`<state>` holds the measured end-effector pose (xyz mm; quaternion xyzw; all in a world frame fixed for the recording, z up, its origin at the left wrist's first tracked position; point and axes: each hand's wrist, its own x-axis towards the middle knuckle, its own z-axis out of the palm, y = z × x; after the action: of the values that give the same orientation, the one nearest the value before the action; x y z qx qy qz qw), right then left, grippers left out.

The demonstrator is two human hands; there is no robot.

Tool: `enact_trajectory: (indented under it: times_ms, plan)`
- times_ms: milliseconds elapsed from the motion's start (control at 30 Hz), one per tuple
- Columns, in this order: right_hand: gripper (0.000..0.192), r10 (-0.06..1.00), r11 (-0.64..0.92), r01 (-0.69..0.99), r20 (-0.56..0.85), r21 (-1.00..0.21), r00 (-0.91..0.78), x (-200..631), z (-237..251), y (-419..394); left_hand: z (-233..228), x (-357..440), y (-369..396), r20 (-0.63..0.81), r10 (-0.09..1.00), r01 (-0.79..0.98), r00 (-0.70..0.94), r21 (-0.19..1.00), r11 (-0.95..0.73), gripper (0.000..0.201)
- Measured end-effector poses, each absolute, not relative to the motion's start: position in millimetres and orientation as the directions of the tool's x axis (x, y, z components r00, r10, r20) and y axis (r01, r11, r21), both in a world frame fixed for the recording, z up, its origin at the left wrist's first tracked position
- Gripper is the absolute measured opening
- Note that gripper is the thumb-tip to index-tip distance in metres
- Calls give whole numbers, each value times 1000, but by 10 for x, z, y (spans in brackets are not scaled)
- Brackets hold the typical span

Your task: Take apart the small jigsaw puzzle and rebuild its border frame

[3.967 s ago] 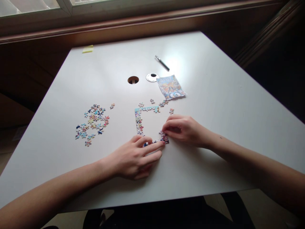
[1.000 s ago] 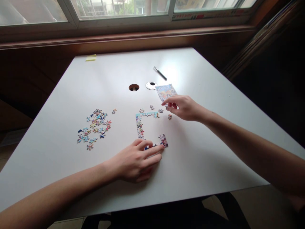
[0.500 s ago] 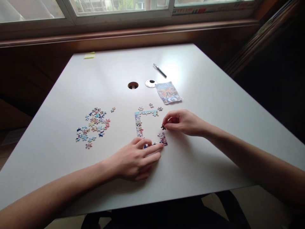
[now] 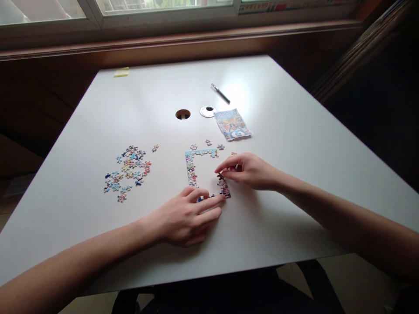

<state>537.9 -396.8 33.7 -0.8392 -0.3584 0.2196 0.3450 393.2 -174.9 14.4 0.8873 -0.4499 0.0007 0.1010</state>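
Observation:
A partial jigsaw frame lies on the white table, with its left side, top and lower right corner joined. My left hand rests over its bottom edge, fingers spread, a fingertip touching the lower right corner; it covers part of that edge. Between thumb and forefinger, my right hand pinches a dark puzzle piece at the upper end of the short right side. Several loose pieces lie just above the frame. Another piece peeks out behind my right hand.
A scattered pile of puzzle pieces lies to the left. Beyond the frame are a picture sheet, a pen, a round cover and a cable hole. A yellow sticky note sits at the far left edge.
My right hand has moved slightly left and down, bringing the dark puzzle piece to the frame's right side. My left hand stays in place. A piece behind the right hand has come into view.

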Motion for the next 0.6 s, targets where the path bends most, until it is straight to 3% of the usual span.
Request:
enact_trajectory:
  times_ms: [600]
  plan:
    - [17,766,-526,569,-62,-632,639,5392,274,-3972,153,3938,-1757,93,-799,-800,594,174,-575,47]
